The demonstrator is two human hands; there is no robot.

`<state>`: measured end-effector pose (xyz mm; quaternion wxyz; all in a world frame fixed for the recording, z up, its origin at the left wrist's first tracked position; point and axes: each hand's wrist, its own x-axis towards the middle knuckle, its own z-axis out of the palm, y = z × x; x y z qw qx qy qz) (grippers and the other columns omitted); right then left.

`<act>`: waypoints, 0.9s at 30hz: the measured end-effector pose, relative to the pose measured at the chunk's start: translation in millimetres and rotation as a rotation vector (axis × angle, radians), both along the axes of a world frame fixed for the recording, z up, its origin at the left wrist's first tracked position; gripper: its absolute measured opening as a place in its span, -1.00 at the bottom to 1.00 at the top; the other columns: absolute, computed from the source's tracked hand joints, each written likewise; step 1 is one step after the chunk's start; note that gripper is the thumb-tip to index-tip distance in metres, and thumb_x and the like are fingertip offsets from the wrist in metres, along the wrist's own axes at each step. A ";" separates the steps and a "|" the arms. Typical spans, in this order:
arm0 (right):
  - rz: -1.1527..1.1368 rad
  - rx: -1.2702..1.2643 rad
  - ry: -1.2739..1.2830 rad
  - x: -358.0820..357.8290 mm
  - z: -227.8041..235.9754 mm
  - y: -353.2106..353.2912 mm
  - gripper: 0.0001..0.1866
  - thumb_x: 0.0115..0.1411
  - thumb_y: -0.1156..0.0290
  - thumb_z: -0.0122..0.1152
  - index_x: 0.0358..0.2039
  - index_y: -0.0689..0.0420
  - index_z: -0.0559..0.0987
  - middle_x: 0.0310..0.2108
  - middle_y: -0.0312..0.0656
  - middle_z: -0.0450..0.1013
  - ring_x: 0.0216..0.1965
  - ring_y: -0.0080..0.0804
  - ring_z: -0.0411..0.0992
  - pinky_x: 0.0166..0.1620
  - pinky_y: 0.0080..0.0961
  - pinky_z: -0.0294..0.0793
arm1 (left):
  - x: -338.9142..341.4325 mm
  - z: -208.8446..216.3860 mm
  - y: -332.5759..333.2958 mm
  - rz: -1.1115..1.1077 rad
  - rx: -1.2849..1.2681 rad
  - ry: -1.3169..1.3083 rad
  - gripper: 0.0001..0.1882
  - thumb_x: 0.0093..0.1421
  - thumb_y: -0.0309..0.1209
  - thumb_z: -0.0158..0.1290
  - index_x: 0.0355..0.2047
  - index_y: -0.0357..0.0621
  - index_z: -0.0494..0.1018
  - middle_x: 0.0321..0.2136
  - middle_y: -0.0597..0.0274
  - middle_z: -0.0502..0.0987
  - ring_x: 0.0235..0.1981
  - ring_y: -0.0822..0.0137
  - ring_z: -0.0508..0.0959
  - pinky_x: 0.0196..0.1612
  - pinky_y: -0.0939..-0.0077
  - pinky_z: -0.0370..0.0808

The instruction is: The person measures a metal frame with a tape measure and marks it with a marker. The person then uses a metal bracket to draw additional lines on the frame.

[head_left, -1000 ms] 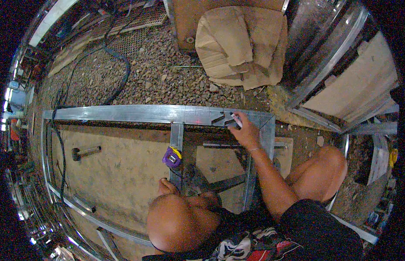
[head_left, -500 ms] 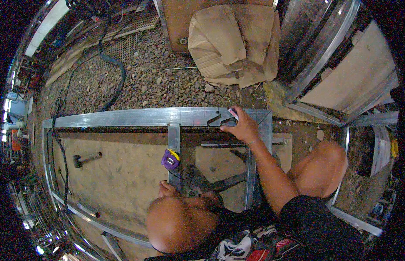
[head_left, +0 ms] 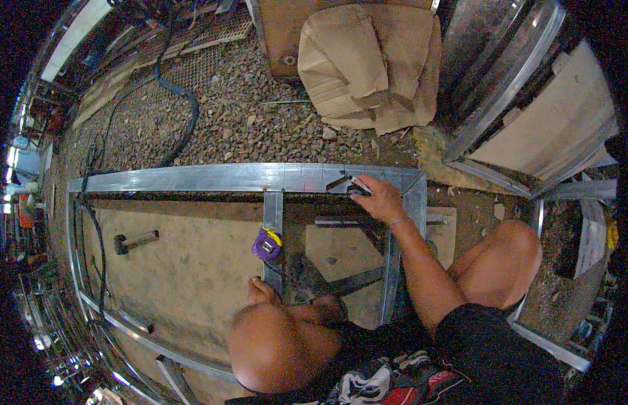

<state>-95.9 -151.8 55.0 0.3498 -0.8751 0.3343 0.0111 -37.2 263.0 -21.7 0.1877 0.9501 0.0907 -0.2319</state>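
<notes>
Far left: black cable [head_left: 91,223] trailing down across the metal frame [head_left: 213,177]. Left of centre: small hammer [head_left: 135,240] lying on the board. At centre: purple and yellow tape measure [head_left: 267,244] resting against the frame's upright bar. Just below: left hand [head_left: 261,293] on that bar, grip impossible to tell. Right of centre: right hand [head_left: 378,200] closed narrowly around a small dark try square [head_left: 346,183], pressed on the frame's top rail. Upper right: crumpled cardboard [head_left: 368,64] on gravel.
</notes>
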 end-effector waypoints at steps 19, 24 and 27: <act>0.019 -0.036 -0.078 -3.0 -7.6 -0.7 -0.49 0.04 0.09 0.42 0.01 -0.05 0.60 -0.12 -0.10 0.61 -0.12 0.00 0.58 -0.07 -0.20 0.57 | 0.9 1.3 -1.0 -0.004 -0.006 -0.005 -0.72 0.33 -0.23 -0.04 -0.14 -0.14 0.50 -0.31 -0.16 0.61 -0.32 -0.19 0.60 -0.27 0.03 0.52; -0.003 -0.014 -0.090 -4.2 -7.4 -0.1 -0.47 0.02 0.07 0.44 0.01 -0.05 0.60 -0.13 -0.08 0.61 -0.16 -0.01 0.59 -0.09 -0.18 0.56 | 3.3 0.9 -2.1 0.000 -0.003 -0.006 -0.73 0.33 -0.24 -0.04 -0.13 -0.14 0.50 -0.31 -0.15 0.61 -0.33 -0.19 0.60 -0.27 0.04 0.53; 0.014 0.007 -0.040 -2.1 1.9 1.8 -0.46 0.05 0.05 0.41 0.05 -0.12 0.55 -0.09 -0.12 0.60 -0.12 0.02 0.58 -0.08 -0.12 0.56 | 3.3 1.4 -1.4 -0.003 -0.001 -0.005 -0.73 0.32 -0.24 -0.03 -0.13 -0.14 0.51 -0.31 -0.15 0.61 -0.33 -0.18 0.61 -0.27 0.04 0.53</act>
